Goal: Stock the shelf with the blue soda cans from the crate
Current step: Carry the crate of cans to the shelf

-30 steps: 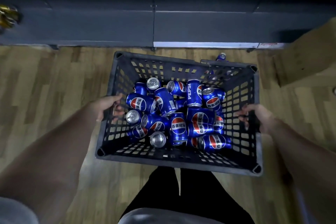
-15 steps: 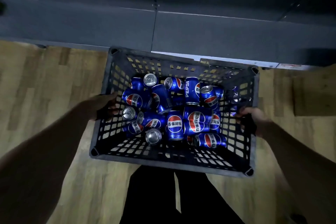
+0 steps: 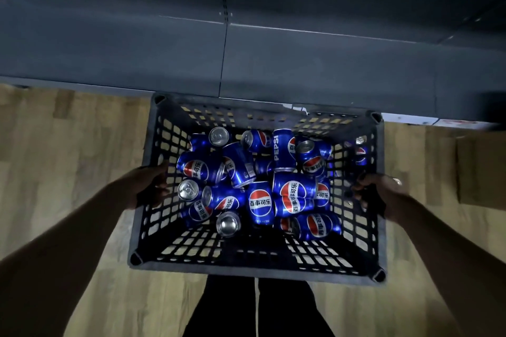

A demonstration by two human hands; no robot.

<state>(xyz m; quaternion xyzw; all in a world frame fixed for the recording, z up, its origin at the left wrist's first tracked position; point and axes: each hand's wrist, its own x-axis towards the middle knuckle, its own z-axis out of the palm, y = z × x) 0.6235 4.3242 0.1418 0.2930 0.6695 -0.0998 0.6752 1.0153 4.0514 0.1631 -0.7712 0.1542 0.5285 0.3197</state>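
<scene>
Left hand (image 3: 149, 186) and right hand (image 3: 379, 194) each grip a side wall of the crate (image 3: 246, 265), fingers curled through; cans (image 3: 260, 202) jumbled inside, shelf (image 3: 301, 63) just beyond.

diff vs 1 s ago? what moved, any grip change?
The crate has been carried forward, its far edge now at the foot of the dark shelf. Left hand and right hand still grip its side walls. The blue cans lie jumbled as before.
</scene>
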